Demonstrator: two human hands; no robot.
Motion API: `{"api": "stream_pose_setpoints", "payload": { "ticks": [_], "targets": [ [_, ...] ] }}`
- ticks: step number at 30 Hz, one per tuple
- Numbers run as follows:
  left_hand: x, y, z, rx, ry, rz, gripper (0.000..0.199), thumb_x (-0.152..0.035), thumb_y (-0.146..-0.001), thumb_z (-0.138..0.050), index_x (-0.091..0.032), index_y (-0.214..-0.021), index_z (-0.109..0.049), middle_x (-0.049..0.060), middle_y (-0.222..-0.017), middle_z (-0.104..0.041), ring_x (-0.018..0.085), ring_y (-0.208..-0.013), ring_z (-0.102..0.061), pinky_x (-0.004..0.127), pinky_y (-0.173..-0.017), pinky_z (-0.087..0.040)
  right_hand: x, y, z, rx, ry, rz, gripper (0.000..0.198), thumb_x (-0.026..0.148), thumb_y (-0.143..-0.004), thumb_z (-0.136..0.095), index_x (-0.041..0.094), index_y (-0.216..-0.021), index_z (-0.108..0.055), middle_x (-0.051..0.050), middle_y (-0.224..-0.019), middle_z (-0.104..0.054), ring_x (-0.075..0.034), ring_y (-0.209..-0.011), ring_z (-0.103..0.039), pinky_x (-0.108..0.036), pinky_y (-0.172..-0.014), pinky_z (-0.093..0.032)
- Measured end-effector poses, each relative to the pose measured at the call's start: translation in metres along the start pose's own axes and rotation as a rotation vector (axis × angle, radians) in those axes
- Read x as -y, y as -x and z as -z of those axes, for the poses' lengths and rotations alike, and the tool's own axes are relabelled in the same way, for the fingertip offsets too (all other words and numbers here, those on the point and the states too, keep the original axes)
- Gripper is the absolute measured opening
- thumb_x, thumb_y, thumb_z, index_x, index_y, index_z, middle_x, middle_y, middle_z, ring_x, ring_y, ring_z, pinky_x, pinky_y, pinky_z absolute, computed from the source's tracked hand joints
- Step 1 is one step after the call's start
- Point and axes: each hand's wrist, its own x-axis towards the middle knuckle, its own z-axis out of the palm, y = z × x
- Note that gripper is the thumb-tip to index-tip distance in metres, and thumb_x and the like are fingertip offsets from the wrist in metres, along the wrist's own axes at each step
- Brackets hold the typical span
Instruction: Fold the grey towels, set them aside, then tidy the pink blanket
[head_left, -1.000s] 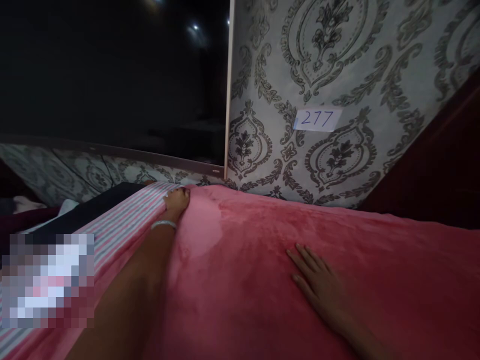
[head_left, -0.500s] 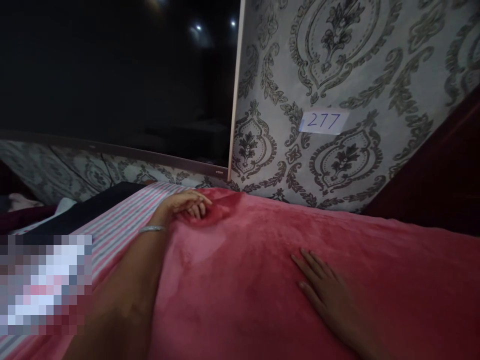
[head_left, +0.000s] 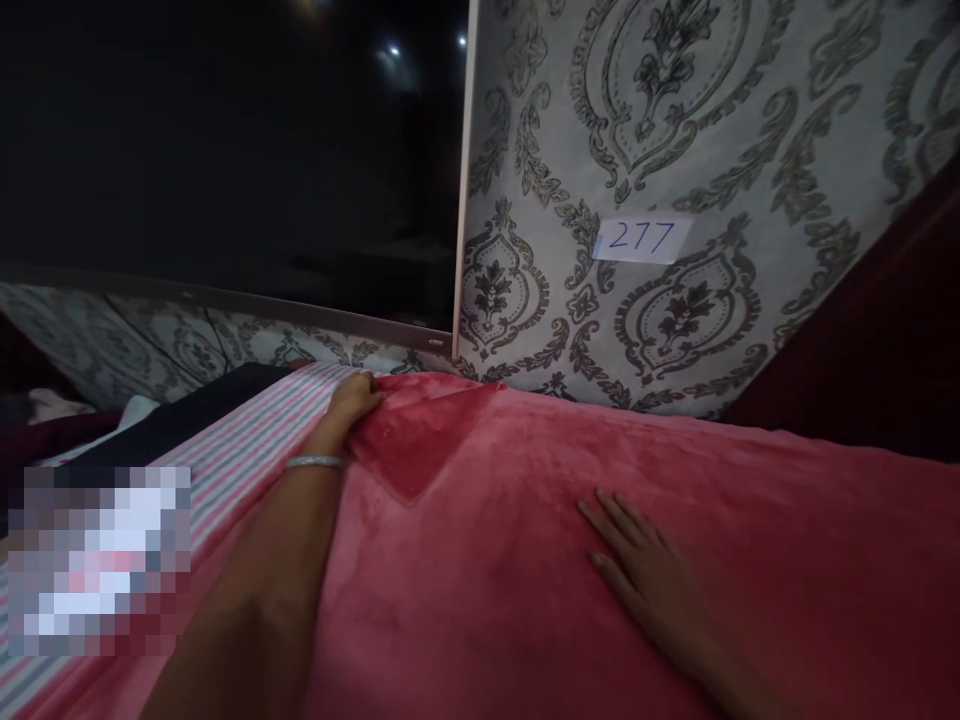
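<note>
A plush red-pink blanket point(head_left: 465, 580) is spread before me. Its far left part is folded over into a darker red triangular flap point(head_left: 420, 440), the point lying toward me. At the left edge of this flap is my left hand point(head_left: 352, 402), with a band on the wrist. Its fingers curl round the blanket's folded edge, and their tips are mostly hidden. Farther right, my right hand point(head_left: 649, 570) lies flat on the blanket, fingers stretched out and slightly apart, holding nothing.
Striped cloth point(head_left: 247, 440) runs along the left of the blanket, with a black surface point(head_left: 225, 395) beyond it. A large dark screen point(head_left: 225, 150) hangs on the patterned wall point(head_left: 510, 280). A paper marked 277 point(head_left: 641, 238) is stuck there. A blurred patch covers the lower left.
My left hand has moved slightly left and away from me, toward the blanket's far edge. The folded flap now shows as a clear triangle. My right hand has stayed nearly still.
</note>
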Motion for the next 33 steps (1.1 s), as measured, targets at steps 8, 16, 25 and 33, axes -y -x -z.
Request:
{"api": "stream_pose_setpoints", "payload": {
  "ticks": [8, 16, 25, 33],
  "targets": [
    [0.000, -0.008, -0.011, -0.123, 0.201, 0.085, 0.042, -0.024, -0.076, -0.070, -0.012, -0.116, -0.070, 0.020, -0.126, -0.070, 0.038, -0.127, -0.061, 0.043, -0.105, -0.048, 0.000, 0.000, 0.001, -0.013, 0.016, -0.004, 0.058, 0.058, -0.104, -0.035, 0.038, -0.158, -0.043, -0.003, -0.167, -0.035, -0.032, -0.154, -0.033, -0.061, -0.121, -0.034],
    [0.009, 0.001, 0.019, 0.076, 0.846, -0.057, 0.052, -0.046, -0.064, -0.077, -0.018, -0.108, -0.073, 0.007, -0.101, -0.076, 0.024, -0.088, -0.071, 0.031, -0.076, -0.058, 0.000, -0.002, 0.000, -0.016, -0.006, 0.003, 0.058, 0.057, -0.104, -0.036, 0.038, -0.158, -0.043, -0.003, -0.167, -0.034, -0.032, -0.154, -0.032, -0.062, -0.121, -0.033],
    [-0.021, 0.001, 0.024, 0.346, 0.427, -0.391, 0.028, -0.037, -0.070, -0.069, -0.027, -0.094, -0.081, 0.000, -0.112, -0.078, 0.025, -0.112, -0.069, 0.029, -0.102, -0.050, 0.003, -0.002, 0.006, 0.038, -0.022, -0.025, 0.060, 0.059, -0.103, -0.035, 0.037, -0.159, -0.040, -0.004, -0.168, -0.031, -0.031, -0.155, -0.028, -0.062, -0.123, -0.029],
    [-0.003, -0.017, 0.009, -0.251, 0.061, -0.242, 0.063, -0.008, -0.081, -0.045, -0.014, -0.141, -0.062, 0.013, -0.149, -0.057, 0.028, -0.138, -0.051, 0.038, -0.121, -0.037, 0.003, -0.002, 0.003, 0.012, -0.020, -0.023, 0.059, 0.058, -0.103, -0.036, 0.038, -0.159, -0.041, -0.004, -0.168, -0.033, -0.031, -0.155, -0.028, -0.062, -0.123, -0.029]
  ]
}}
